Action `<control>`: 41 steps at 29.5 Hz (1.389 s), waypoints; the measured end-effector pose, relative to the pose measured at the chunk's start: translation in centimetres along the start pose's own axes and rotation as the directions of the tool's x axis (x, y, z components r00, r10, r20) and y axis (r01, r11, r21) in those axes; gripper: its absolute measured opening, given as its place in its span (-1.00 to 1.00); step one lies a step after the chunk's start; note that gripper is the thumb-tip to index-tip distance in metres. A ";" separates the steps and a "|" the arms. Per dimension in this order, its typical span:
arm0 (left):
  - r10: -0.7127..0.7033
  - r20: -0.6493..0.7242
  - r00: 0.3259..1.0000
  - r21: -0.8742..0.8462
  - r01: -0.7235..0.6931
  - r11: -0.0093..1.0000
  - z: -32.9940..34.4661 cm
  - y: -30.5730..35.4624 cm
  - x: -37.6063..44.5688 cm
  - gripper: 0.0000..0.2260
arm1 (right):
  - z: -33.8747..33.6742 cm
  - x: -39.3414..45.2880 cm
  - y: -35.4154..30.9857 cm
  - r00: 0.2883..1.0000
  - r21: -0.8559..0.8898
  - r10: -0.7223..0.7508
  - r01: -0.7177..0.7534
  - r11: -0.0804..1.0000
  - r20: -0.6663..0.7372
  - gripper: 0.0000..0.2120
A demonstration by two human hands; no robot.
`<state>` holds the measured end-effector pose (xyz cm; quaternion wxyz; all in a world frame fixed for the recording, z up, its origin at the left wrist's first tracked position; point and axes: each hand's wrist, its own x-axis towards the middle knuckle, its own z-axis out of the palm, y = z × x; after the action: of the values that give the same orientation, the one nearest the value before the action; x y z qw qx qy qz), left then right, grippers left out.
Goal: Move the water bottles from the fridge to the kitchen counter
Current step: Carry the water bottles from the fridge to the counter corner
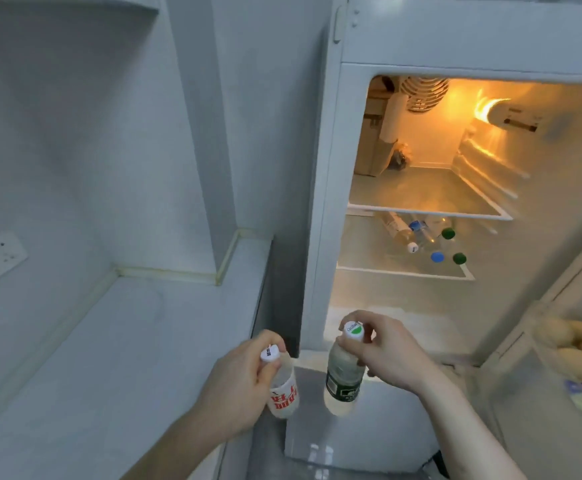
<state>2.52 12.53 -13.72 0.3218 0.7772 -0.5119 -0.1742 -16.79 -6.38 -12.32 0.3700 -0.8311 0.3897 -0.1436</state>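
Two clear plastic water bottles hang by their white caps: red-labelled bottle pinched in my left hand, green-labelled bottle in my right hand, off the pale worktop's right edge.

Hidden, cropped and blurred parts

The open white fridge runs off the top and right edges; its door shelf of pale round items (eggs or fruit, too blurred to tell) is cropped. Clear plastic bottles lying on the lower glass shelf overlap, their count unclear. Both forearms leave the bottom edge.
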 end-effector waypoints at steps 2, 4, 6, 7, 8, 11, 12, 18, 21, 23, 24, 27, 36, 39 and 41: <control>-0.043 0.010 0.999 -0.033 0.043 0.999 -0.5 -1.0 -2.0 -0.90 | 1.2 -1.3 -1.1 0.999 0.016 -0.032 0.031 0.999 0.038 -0.93; -0.131 -0.003 0.991 -0.061 0.130 0.990 -1.4 -2.4 -4.7 -0.92 | 3.3 -1.8 -2.7 0.991 0.003 -0.086 0.086 0.996 0.099 -0.91; -0.191 -0.051 0.980 -0.088 0.186 0.979 -2.2 -3.4 -6.9 -0.94 | 4.7 -2.1 -4.4 0.976 0.014 -0.135 0.134 0.991 0.174 -0.89; -0.231 -0.086 0.969 -0.093 0.223 0.970 -2.5 -4.1 -8.1 -0.95 | 5.8 -2.1 -5.2 0.961 0.016 -0.173 0.173 0.985 0.218 -0.89; -0.271 -0.105 0.957 -0.102 0.261 0.960 -2.9 -4.5 -9.3 -0.95 | 6.7 -1.9 -6.1 0.946 0.018 -0.204 0.206 0.978 0.252 -0.89; -0.382 -0.158 0.910 -0.121 0.367 0.923 -3.5 -5.1 -12.0 -0.93 | 9.0 -1.5 -8.1 0.888 0.019 -0.301 0.314 0.949 0.346 -0.88; -0.416 -0.178 0.892 -0.129 0.399 0.908 -3.5 -5.2 -12.9 -0.91 | 9.7 -1.2 -8.7 0.864 0.017 -0.339 0.358 0.933 0.371 -0.87; -0.631 -0.356 0.689 -0.244 0.583 0.775 -2.9 -5.0 -19.2 -0.83 | 14.0 -0.5 -11.7 0.668 0.090 -0.484 0.534 0.841 0.565 -0.91; -0.681 -0.433 0.591 -0.300 0.618 0.727 -2.5 -4.3 -21.8 -0.83 | 15.7 -0.5 -13.0 0.575 0.126 -0.521 0.587 0.800 0.631 -0.89; -0.720 -0.475 0.506 -0.338 0.651 0.680 -1.8 -3.7 -24.3 -0.84 | 17.0 -1.3 -13.8 0.495 0.162 -0.550 0.627 0.762 0.672 -0.88; -0.745 -0.490 0.452 -0.364 0.671 0.646 -1.4 -3.1 -25.6 -0.84 | 18.0 -1.8 -14.1 0.452 0.186 -0.571 0.650 0.737 0.685 -0.88; -0.791 -0.525 0.315 -0.422 0.710 0.563 -0.3 -1.5 -30.0 -0.86 | 20.0 -4.3 -15.8 0.319 0.251 -0.597 0.690 0.679 0.736 -0.88; -0.791 -0.602 -0.110 -0.631 0.672 0.387 3.5 5.0 -44.1 -0.92 | 25.4 -17.4 -21.4 -0.106 0.481 -0.630 0.746 0.461 0.769 -0.88; -0.765 -0.616 -0.187 -0.659 0.654 0.371 4.8 6.7 -47.5 -0.90 | 26.2 -21.3 -22.4 -0.183 0.526 -0.623 0.736 0.426 0.761 -0.89; -0.746 -0.612 -0.261 -0.686 0.644 0.338 5.9 8.7 -51.3 -0.89 | 26.9 -25.7 -23.0 -0.256 0.558 -0.607 0.737 0.382 0.753 -0.88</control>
<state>-28.28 54.90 -15.16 0.4127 0.8453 0.3202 0.1128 -7.02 36.27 -12.69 0.3187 -0.8229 -0.4246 0.2021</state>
